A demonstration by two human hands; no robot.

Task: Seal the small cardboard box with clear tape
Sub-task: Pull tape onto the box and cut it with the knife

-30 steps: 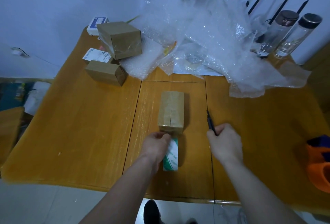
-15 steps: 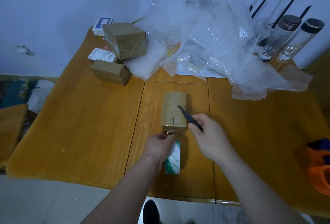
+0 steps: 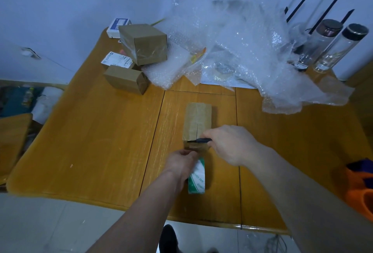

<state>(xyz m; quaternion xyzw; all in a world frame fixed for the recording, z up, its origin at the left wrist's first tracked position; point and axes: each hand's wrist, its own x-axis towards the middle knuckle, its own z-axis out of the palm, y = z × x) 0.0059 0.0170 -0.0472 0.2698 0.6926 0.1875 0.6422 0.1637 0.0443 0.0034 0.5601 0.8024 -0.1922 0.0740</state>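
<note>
Left hand point(image 3: 182, 162) gripping tape roll point(image 3: 196, 180), right hand point(image 3: 230, 144) – knife point(image 3: 198, 140) across box point(image 3: 197, 123)

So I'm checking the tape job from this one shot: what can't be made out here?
- Head view: the small cardboard box's near end, covered by the right hand and black tool.
- Clear tape itself: too transparent to trace.
- Tape roll: partly behind the left hand; its print is blurred.
- Orange object: cut off by the right edge.

bubble wrap point(image 3: 242, 51) | two glass bottles point(image 3: 331, 47) | spare boxes point(image 3: 144, 44)
</note>
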